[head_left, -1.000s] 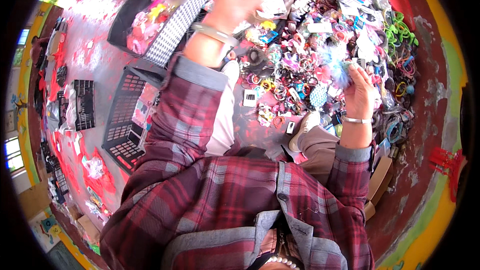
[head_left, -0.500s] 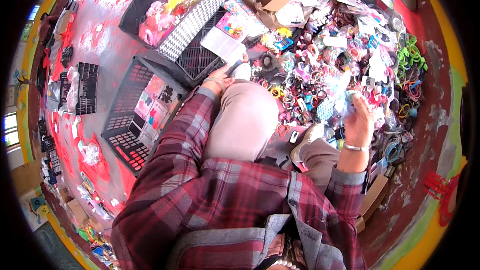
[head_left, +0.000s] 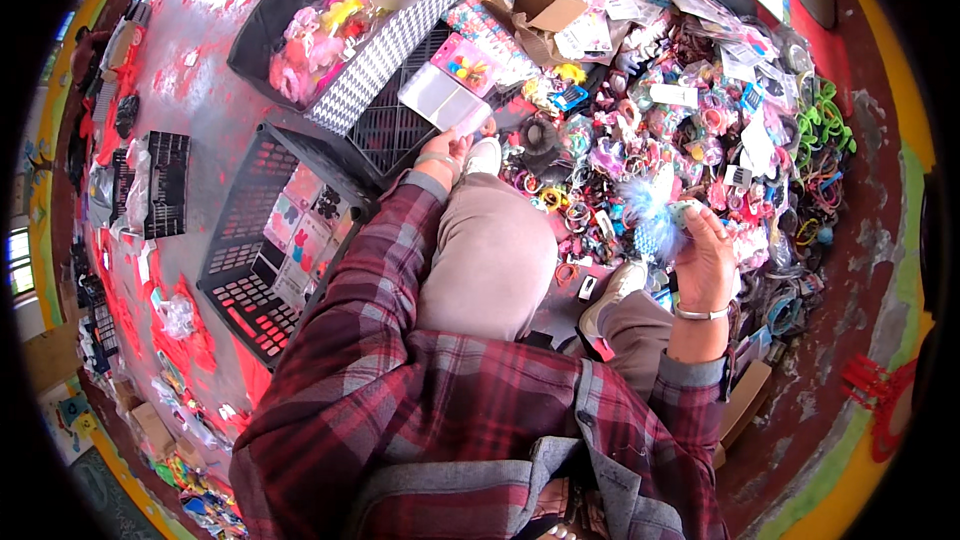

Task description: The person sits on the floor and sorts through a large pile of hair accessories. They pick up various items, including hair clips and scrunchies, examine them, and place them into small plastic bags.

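Right hand [head_left: 705, 260] gripping a fluffy blue pompom [head_left: 645, 215] at 3 o'clock, left hand [head_left: 447, 148] resting by a white shoe [head_left: 484, 155] at 12 o'clock, grip unclear, black crate [head_left: 262, 240] at 9 o'clock

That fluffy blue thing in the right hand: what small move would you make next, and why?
Probably carry the fluffy blue pom-pom across to the black crate. The right hand holds it raised above the pile of hair accessories, while the left hand rests by that crate.
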Available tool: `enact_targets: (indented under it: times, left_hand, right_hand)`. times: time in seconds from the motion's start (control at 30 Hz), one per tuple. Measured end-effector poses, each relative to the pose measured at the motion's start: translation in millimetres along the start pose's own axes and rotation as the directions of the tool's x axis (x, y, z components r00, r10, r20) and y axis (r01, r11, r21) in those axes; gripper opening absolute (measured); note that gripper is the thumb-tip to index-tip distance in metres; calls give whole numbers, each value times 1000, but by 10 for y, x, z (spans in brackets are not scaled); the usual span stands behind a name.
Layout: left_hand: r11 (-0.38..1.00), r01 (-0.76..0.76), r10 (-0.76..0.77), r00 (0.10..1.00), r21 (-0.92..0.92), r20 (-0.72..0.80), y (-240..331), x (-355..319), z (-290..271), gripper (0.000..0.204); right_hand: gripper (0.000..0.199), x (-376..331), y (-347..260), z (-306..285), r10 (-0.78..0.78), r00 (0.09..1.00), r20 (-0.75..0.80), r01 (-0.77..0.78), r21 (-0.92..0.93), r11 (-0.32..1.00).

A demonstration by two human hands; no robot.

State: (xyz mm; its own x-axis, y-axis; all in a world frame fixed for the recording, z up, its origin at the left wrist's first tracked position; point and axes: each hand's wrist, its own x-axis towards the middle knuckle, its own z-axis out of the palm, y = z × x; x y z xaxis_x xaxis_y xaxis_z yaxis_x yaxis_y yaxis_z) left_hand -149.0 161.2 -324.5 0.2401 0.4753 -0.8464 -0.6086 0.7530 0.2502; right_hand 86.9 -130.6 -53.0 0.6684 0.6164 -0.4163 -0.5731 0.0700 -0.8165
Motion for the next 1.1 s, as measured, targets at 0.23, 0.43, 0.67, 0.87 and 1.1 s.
enact_targets:
  times: [0.23, 0.43, 0.67, 0.87, 1.1]
  left_hand:
    - [912, -299, 319, 947, 281, -28, 263, -226, -1, 13]
    - [788, -392, 442, 897, 475, 6, 533, -301, -208, 20]
    - [591, -432, 519, 850, 681, 88, 496, -760, -192, 17]
    - [532, -744, 62, 511, 404, 857, 183, -3170, 719, 29]
    - [757, -604, -224, -599, -250, 769, -239, -4570, 1064, 24]
  right_hand:
    - [13, -57, -2, 78, 35, 999, 14, -35, -21, 999]
    - [14, -77, -4, 10, 13, 997, 71, -10, -43, 999]
    - [13, -163, -67, 78, 25, 995, 99, -24, -8, 1000]
    - [14, -196, -77, 14, 11, 998, 56, -10, -27, 1000]
    - [13, -160, -91, 70, -19, 997, 78, 23, -54, 998]
